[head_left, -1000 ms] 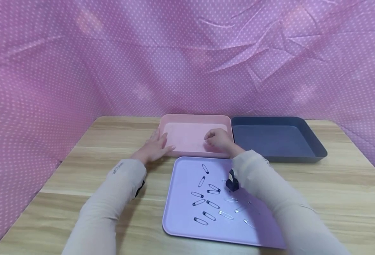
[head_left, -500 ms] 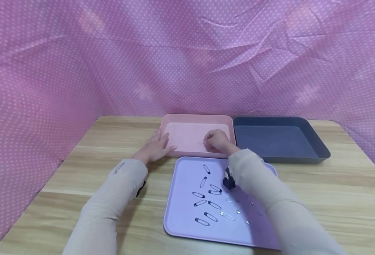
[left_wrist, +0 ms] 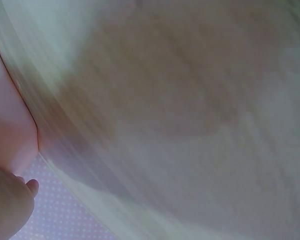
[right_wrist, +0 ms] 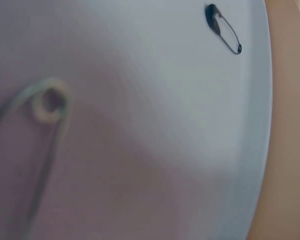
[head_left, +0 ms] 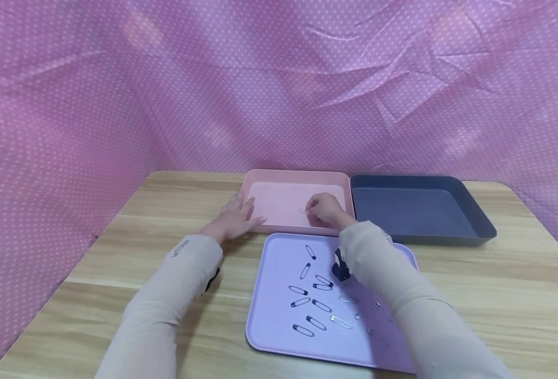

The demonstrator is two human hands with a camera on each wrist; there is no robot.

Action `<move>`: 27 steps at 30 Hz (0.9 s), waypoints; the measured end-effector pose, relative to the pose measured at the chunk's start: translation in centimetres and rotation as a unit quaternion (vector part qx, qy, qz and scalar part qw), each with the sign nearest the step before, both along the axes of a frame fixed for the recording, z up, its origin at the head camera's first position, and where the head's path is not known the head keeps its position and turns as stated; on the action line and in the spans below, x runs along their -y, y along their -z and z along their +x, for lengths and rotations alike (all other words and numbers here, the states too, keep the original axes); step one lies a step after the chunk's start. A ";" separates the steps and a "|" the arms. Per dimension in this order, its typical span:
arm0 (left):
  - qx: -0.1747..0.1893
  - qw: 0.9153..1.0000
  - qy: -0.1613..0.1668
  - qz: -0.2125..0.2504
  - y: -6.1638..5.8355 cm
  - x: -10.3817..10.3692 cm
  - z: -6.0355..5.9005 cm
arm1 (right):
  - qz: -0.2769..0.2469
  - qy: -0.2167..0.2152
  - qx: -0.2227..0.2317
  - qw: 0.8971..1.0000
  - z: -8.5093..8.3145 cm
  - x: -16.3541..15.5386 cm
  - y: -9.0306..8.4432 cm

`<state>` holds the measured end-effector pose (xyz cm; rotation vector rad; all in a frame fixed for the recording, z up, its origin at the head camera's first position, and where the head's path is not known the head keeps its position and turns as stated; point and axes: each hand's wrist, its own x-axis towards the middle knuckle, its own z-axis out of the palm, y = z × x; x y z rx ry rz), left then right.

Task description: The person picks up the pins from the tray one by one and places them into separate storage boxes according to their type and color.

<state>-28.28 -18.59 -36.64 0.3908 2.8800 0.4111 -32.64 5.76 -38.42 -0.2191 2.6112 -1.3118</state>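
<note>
My right hand (head_left: 325, 208) is low over the right part of the pink tray (head_left: 271, 195). Its thumb and fingertips pinch a thin silver safety pin (head_left: 302, 211), which points left. My left hand (head_left: 235, 218) lies on the near left corner of that tray, its fingers stretched along the rim. In the left wrist view only part of the left hand (left_wrist: 10, 205) shows. Below the right forearm is a lilac tray (head_left: 274, 316) holding several black safety pins (head_left: 304, 330) and silver safety pins (head_left: 341, 322). The forearm hides part of it.
A dark grey tray (head_left: 416, 210) stands against the pink tray's right side. All three trays sit on a wood-grain table (head_left: 165, 200). Pink dotted cloth (head_left: 279, 105) hangs behind and at both sides.
The silver safety pin has come into sight at my right fingertips. My right forearm has shifted slightly left over the lilac tray. The left hand stays at the pink tray's corner.
</note>
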 end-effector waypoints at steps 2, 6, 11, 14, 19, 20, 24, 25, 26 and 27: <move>0.000 1.000 0.001 -0.004 0.1 -0.1 0.0 | 0.011 -0.003 -0.009 1.000 0.1 -0.1 -0.1; -0.005 1.000 0.002 -0.009 0.3 -0.1 -0.1 | 0.040 -0.012 -0.027 0.999 0.3 -0.1 -0.2; -0.009 1.000 0.005 -0.007 0.4 -0.2 0.0 | 0.069 -0.002 -0.020 0.997 0.8 -0.2 -0.3; -0.011 1.000 0.008 -0.006 0.4 -0.2 0.0 | 0.070 0.001 -0.012 0.997 1.1 -0.2 -0.4; -0.016 1.000 0.010 -0.003 0.5 0.0 -0.1 | 0.068 -0.011 -0.021 0.997 1.4 -0.4 -0.6; -0.016 1.000 0.010 -0.001 0.6 0.1 -0.1 | 0.067 -0.016 -0.027 0.997 1.5 -0.4 -0.7; -0.016 1.000 0.004 0.009 0.6 0.2 -0.2 | 0.055 -0.029 -0.052 0.997 1.7 -0.5 -1.0; -0.016 1.000 0.003 0.013 0.6 0.2 -0.2 | 0.050 -0.030 -0.054 0.997 1.8 -0.5 -1.1; -0.016 1.000 0.003 0.017 0.6 0.2 -0.2 | 0.045 -0.031 -0.057 0.997 1.9 -0.5 -1.2; -0.017 1.000 0.001 0.018 0.6 0.3 -0.2 | 0.041 -0.029 -0.057 0.997 1.9 -0.5 -1.3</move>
